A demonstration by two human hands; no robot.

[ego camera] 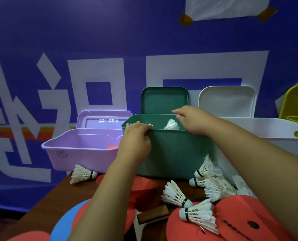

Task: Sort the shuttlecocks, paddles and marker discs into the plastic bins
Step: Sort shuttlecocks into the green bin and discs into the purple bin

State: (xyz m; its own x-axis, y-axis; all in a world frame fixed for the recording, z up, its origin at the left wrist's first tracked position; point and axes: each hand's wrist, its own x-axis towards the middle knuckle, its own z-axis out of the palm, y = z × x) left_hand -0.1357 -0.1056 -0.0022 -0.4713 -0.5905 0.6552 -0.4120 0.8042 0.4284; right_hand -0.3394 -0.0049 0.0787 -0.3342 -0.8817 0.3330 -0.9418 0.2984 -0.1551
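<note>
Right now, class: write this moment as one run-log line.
left hand: gripping green bin rim | right hand: open over bin | shuttlecock: inside | more shuttlecocks: on table

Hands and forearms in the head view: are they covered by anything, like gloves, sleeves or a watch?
Nothing is worn. The left hand and right hand are bare, without gloves or visible rings on the fingers. Both forearms are bare down to the frame edge, with no sleeve, watch or band in view.
</note>
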